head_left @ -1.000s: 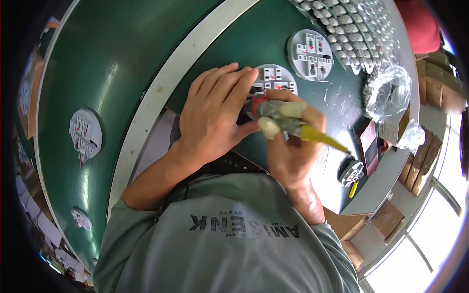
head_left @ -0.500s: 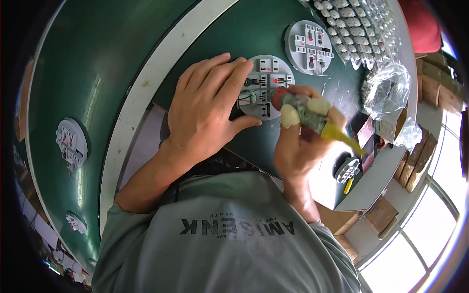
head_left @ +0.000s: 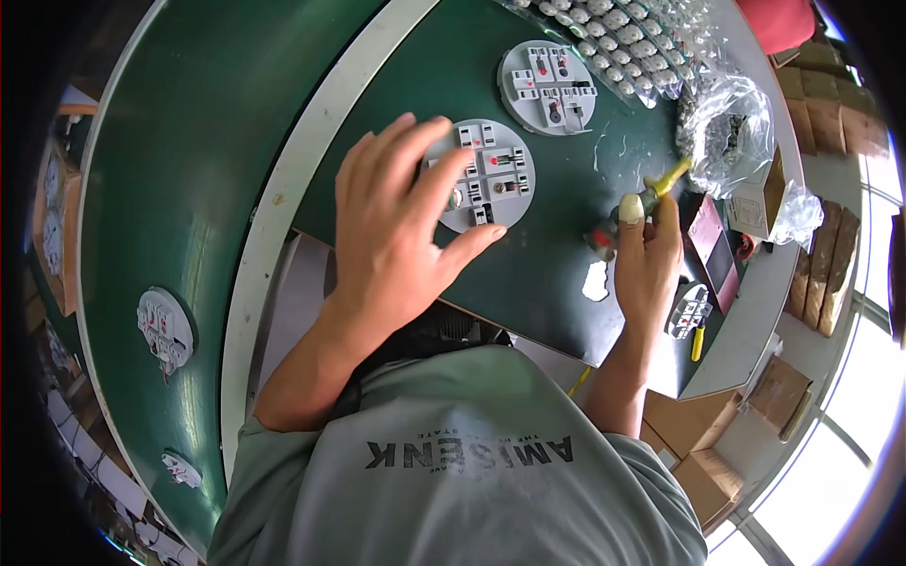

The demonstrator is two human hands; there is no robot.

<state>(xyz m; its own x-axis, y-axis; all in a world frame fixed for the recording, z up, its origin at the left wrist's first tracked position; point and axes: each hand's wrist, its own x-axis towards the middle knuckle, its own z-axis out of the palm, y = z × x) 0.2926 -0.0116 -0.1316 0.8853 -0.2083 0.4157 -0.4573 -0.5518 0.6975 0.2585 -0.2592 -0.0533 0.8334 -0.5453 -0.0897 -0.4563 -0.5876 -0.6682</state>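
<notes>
My left hand (head_left: 392,212) hovers over the left side of a round grey plastic base (head_left: 500,172), fingers apart. This base carries small sockets, red parts and dark contacts; my fingers cover part of its left edge. To the right of it, my right hand (head_left: 647,269) grips an electric screwdriver (head_left: 601,238) with a red collar and a yellow tail end. A pale finger cot covers at least one fingertip there. The tool is apart from the base, and its tip is blurred. Beyond, a second similar base (head_left: 547,87) lies on the green table (head_left: 566,179).
Trays of small white parts (head_left: 623,42) and crumpled clear plastic (head_left: 727,123) occupy the far right. A smaller base (head_left: 689,309) and a yellow-handled tool (head_left: 697,341) sit near the right edge. At left, a green belt (head_left: 245,123) carries another base (head_left: 165,328) behind a pale rail (head_left: 316,113).
My right hand has drawn the screwdriver off the base and away to the right. My left hand has lifted from the base, uncovering more of it. The whole view has shifted slightly.
</notes>
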